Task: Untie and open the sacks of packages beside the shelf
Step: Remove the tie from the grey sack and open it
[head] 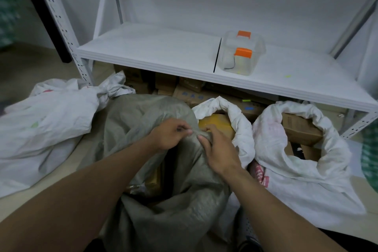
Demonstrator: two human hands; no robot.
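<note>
Together both hands (pixel 171 134) (pixel 219 149) pinch the upright, mouth-up grey sack (pixel 184 221)

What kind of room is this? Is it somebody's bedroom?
Probably a storeroom or parcel room, not a bedroom. A white metal shelf stands over piled cardboard boxes, and big sacks crowd the floor: a gray sack, a tied white sack, and an open white sack with boxes inside.
</note>
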